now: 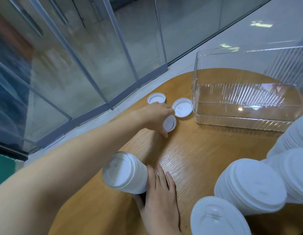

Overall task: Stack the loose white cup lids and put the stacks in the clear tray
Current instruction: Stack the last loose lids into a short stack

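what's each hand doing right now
Left hand: grips a loose lid on the table.
Right hand: holds a stack of lids.

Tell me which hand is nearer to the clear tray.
The left. The left hand reaches out over a loose lid not far from the clear tray. The right hand is close to the body, holding a stack of lids, far from the tray.
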A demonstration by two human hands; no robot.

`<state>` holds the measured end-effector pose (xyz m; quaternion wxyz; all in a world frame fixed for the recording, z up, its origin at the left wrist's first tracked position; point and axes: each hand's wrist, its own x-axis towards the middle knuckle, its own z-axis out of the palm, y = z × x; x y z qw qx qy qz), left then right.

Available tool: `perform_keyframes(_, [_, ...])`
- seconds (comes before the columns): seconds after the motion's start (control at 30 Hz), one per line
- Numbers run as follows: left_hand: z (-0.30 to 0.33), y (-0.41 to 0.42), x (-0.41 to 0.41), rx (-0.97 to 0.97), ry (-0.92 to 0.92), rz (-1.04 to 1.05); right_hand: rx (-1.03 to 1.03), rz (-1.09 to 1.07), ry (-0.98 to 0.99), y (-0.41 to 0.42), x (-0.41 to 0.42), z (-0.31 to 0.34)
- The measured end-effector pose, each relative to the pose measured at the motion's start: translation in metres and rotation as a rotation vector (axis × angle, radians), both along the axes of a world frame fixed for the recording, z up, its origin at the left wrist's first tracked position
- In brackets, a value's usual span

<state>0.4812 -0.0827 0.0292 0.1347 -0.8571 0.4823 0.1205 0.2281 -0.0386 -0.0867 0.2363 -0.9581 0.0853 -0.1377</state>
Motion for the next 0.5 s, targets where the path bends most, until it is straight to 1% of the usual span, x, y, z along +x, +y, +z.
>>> perform_keyframes(0.07, [0.003,0.004,-0.001,-0.011,-0.003,0.004,0.009,0.001,-0.006,0.000,0.000,0.000])
perform_keyframes(0.13, [0.012,0.010,-0.002,-0.070,0.051,0.066,0.009,0.001,-0.009,0.000,-0.001,-0.001])
perform_keyframes(0.27, [0.045,0.032,-0.015,-0.267,0.142,0.147,0.024,0.011,-0.034,0.000,-0.002,-0.002])
perform_keyframes(0.4, [0.084,0.065,-0.050,-0.464,0.185,0.199,0.073,0.006,-0.046,-0.001,-0.002,-0.001])
perform_keyframes(0.5, [0.105,0.097,-0.093,-0.691,0.212,0.273,0.091,0.005,-0.038,-0.001,-0.003,0.001])
